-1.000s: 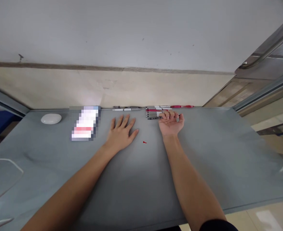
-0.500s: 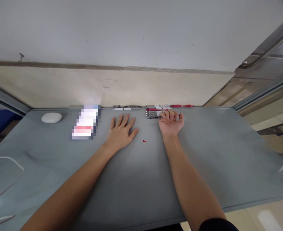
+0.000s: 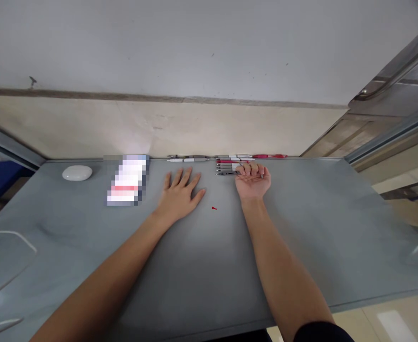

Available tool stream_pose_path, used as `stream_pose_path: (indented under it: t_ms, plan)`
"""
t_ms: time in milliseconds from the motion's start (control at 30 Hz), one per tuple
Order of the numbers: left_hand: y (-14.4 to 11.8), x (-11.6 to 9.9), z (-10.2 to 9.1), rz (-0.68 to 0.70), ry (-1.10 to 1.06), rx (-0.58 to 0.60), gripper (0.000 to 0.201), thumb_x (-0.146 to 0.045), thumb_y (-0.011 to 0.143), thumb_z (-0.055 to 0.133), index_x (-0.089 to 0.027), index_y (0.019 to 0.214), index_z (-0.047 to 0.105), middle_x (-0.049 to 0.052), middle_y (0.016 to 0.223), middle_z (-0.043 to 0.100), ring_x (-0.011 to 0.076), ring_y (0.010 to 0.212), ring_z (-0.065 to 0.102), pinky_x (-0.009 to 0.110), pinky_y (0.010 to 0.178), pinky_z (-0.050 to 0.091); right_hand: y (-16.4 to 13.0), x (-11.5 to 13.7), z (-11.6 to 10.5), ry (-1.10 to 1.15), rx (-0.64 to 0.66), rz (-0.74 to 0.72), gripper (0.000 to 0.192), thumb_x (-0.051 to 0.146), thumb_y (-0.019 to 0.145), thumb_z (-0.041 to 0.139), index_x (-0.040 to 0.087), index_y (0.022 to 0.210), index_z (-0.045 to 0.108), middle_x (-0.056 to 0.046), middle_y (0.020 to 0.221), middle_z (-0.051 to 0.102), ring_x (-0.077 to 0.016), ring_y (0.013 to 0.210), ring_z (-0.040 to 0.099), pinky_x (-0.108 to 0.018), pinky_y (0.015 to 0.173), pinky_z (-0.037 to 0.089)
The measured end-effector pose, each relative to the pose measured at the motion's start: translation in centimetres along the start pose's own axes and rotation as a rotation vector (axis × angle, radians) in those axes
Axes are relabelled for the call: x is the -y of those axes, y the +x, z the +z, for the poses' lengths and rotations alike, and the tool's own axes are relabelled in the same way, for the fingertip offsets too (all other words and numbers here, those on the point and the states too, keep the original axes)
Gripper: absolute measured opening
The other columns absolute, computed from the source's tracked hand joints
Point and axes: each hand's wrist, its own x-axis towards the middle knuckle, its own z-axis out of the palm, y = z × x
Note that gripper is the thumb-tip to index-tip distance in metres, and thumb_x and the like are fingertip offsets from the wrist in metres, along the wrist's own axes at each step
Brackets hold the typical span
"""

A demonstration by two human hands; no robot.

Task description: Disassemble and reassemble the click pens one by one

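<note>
The left hand (image 3: pixel 180 197) lay palm down on the table (image 3: pixel 337 228), fingers spread apart, just short of two pens (image 3: pixel 187 160) by the wall (image 3: pixel 194 126). The right hand (image 3: pixel 253 186) was palm up, fingers curled over the right part of the stacked pens (image 3: pixel 226 167); whether they gripped any could not be told. A red mark (image 3: pixel 214 208) showed between the hands, and a blurred phone (image 3: pixel 127 179) lay left of them, beside a white case (image 3: pixel 77 173).
</note>
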Motion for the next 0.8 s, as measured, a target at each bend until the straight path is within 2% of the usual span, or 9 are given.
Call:
stream_pose_path:
  t_ms: [133,800]
  plan:
    - [0.05,-0.01,-0.06,-0.002,-0.006,0.004,0.061,-0.055,0.1,0.029,-0.025,0.153,0.039,0.008,0.162,0.03,0.0341,0.149,0.026,0.059,0.12,0.016,-0.06,0.02,0.12,-0.006,-0.052,-0.013,0.026,0.032,0.087,0.039,0.023,0.064,0.029,0.006,0.057,0.027,-0.0115,0.05,0.032,-0.025,0.049,0.037]
    - [0.05,0.05,0.08,0.004,-0.007,0.0,0.062,-0.055,0.1,0.029,-0.025,0.153,0.038,0.007,0.162,0.03,0.0338,0.149,0.025,0.059,0.12,0.015,-0.06,0.02,0.05,0.052,-0.028,0.017,0.027,0.031,0.086,0.041,0.023,0.064,0.028,0.007,0.055,0.028,-0.0111,0.049,0.032,-0.025,0.048,0.036]
